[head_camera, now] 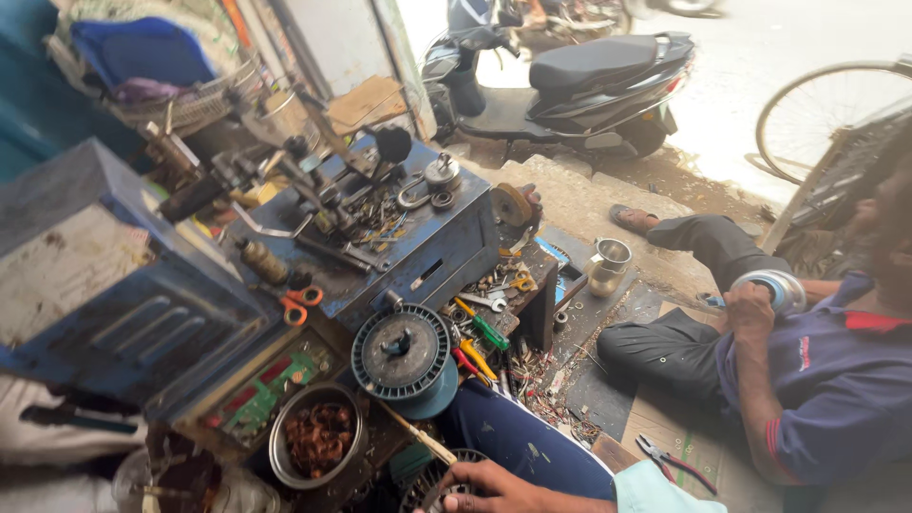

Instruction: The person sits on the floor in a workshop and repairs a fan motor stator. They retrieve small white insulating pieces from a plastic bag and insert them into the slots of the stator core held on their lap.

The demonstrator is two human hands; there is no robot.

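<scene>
Slotted stator core [439, 478] (a ribbed metal ring, judged heavy, rigid, sharp-edged) lies at the floor's near edge below the dark wire spool [403, 353]; one hand [494, 489] rests on it, fingers curled over its rim. Other hand unseen. Best held by the outer rim.

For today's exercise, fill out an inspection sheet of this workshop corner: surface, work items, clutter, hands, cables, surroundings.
Surface: blue metal box, worn and dirty.
Work items: slotted round metal part under the wearer's hand; dark wire spool beside it.
Clutter: bowl of copper coils, orange scissors, screwdrivers, pliers.
Hands: one hand rests on the slotted part; which hand, unclear.
Cables: nothing seen.
Surroundings: seated co-worker, parked scooter, bicycle wheel.
</scene>
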